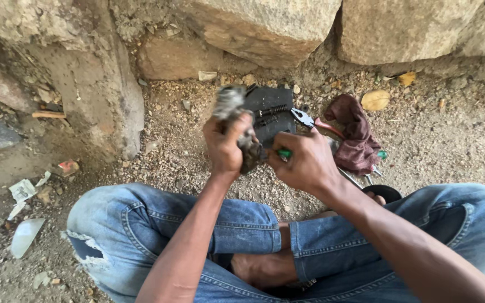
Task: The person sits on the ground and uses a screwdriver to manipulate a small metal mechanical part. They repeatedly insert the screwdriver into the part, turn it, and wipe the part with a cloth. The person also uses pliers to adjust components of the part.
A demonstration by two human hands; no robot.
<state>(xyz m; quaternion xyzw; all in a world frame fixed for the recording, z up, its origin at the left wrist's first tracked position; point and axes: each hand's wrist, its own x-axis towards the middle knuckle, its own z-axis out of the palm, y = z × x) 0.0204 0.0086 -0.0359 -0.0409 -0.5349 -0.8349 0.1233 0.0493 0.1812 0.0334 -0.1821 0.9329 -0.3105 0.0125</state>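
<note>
Head view, looking down on two hands above crossed legs in blue jeans. Left hand (pixel 224 145): fingers wrapped tight round one grey, grimy metal part (pixel 236 115), raised in the air over the gravel ground (pixel 197 112); part blurred, details unclear. Right hand (pixel 304 163): fingers closed on one green-handled tool (pixel 283 152), its tip against the lower end of the metal part. Behind the hands, flat on the ground: one dark mat (pixel 270 104) carrying one black coil spring (pixel 272 110). Just right of the mat: one pair of pliers (pixel 310 120) with red grips, touching one maroon rag (pixel 357 134). Near the right knee: one black round bowl (pixel 381 192), partly hidden. Background: several large rough stones (pixel 265 25). Left foreground: scattered scraps of paper (pixel 22 189) and litter, well apart from the hands.
</note>
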